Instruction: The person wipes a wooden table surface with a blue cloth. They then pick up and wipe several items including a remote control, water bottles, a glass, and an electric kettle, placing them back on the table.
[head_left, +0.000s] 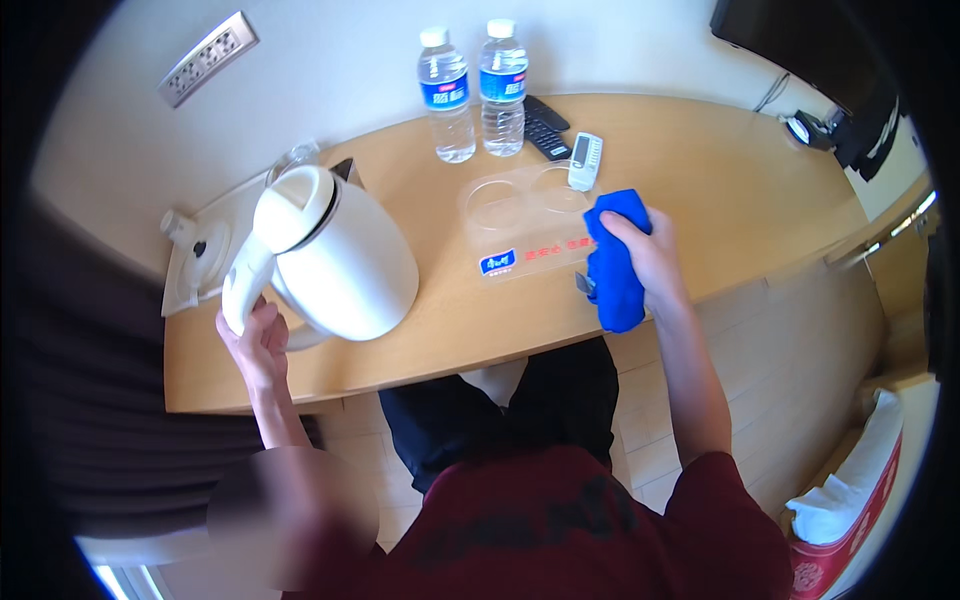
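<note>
My left hand (259, 337) grips the handle of a white electric kettle (349, 266), which is tilted, its lid closed and pointing up and to the left. Whether the kettle's base touches the desk I cannot tell. In my right hand (649, 247) is a folded blue cloth (621, 262) with a small tag, held over the front part of the wooden desk (750, 180). Between the hands, a clear plastic sheet with printed writing (525, 225) lies flat on the desk.
Two water bottles (450, 105) (503, 90) stand at the back, beside black remote controls (546, 135) and a white remote control (585, 160). A tray (176, 289) with a power base (202, 259) and a glass (296, 157) is at left. A tissue pack (847, 517) sits at lower right.
</note>
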